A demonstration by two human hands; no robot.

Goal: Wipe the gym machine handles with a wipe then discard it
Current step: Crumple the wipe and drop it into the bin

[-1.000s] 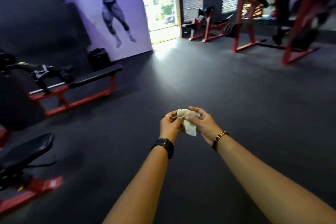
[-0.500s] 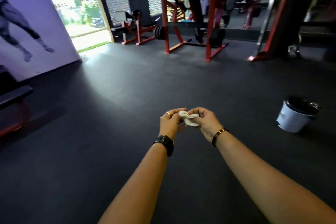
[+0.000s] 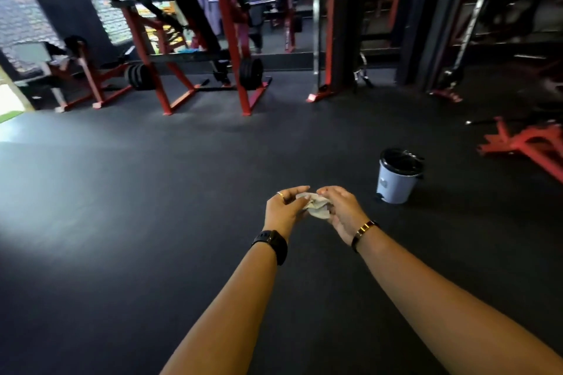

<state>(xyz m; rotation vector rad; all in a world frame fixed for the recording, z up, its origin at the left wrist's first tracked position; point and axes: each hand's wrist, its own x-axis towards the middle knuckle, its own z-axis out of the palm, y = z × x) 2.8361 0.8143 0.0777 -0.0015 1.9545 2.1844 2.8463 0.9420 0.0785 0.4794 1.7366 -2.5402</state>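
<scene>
So, left grip (image 3: 283, 211) and right grip (image 3: 343, 214) both pinch the crumpled wipe (image 3: 317, 207) between them, bin (image 3: 396, 184) nearby on the floor (image 3: 146, 222).

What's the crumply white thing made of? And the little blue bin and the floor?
The crumpled white wipe looks like thin paper or cloth: it bunches into soft wrinkles. The small pale-blue round bin looks like smooth plastic or painted metal, faintly shiny, with what seems a glossy black liner at its rim. The dark grey floor looks like matte rubber matting.
</scene>
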